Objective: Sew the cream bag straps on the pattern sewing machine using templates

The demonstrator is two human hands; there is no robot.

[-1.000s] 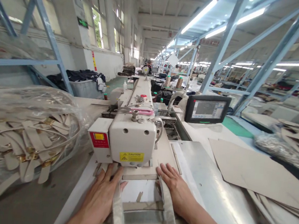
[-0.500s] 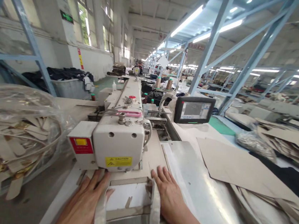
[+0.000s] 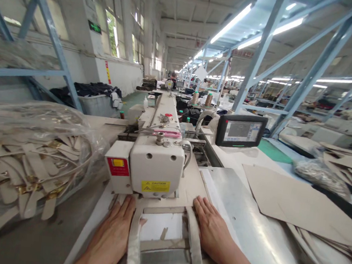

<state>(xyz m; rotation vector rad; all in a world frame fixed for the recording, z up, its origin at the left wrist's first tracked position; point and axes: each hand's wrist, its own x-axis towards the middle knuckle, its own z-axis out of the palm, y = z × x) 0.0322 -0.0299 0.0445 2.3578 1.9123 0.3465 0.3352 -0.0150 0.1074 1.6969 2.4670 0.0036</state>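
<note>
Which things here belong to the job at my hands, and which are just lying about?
Likely in use:
- left hand and right hand, both flat
- pale strips between them
- sewing machine
- lit screen

Apparently lying about:
- bagged beige tabs
- beige sheets
- pink item atop the machine
- dark cloth heap

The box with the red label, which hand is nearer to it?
Left. The left hand lies just in front of the red-labelled box; the right hand is farther off, forward of the white machine head and to its right.
</note>
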